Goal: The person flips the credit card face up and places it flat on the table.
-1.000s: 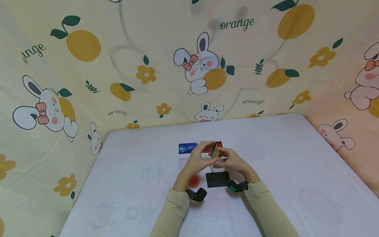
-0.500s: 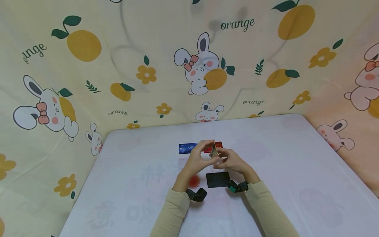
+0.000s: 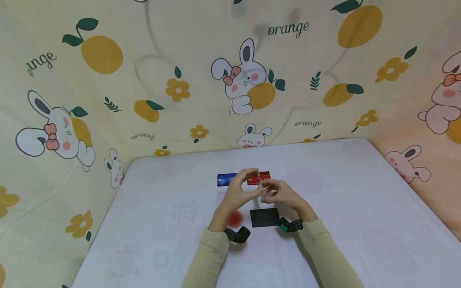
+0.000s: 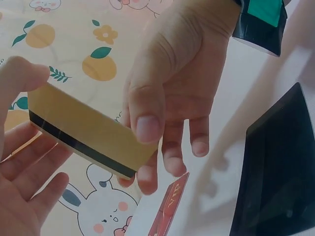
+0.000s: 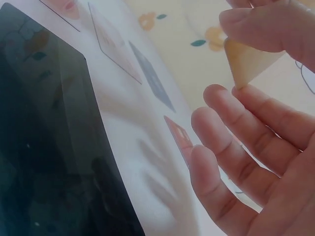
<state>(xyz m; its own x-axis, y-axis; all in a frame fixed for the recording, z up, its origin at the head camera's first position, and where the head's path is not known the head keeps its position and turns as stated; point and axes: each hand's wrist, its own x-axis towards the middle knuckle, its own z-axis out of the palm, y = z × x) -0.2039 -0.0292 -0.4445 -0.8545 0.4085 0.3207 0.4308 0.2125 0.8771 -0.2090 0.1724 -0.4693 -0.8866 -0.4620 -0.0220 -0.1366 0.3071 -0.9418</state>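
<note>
Both hands hold a gold card with a black stripe [image 4: 88,132] above the table. My left hand [image 3: 240,190] pinches one end between thumb and fingers. At the other end, my right hand [image 3: 284,197] grips with thumb and forefinger, its remaining fingers loosely spread. From the head view the card stands upright, almost edge-on. A red card [image 3: 264,176] lies flat behind the hands, partly covered. To its left is a blue card [image 3: 225,179]. A larger black card [image 3: 264,218] lies in front, near the right wrist.
A red round mark [image 3: 235,219] shows on the table beside the left wrist. A pale pinkish card [image 5: 115,46] lies near the blue one. Behind the white table [image 3: 173,240] hangs a cloth [image 3: 201,72] printed with rabbits and oranges. Each wrist wears a black strap [image 3: 291,225].
The gold card has turned until it is nearly edge-on to the head view. Both hands have shifted slightly left and away, still holding it. The cards on the table have not moved.
</note>
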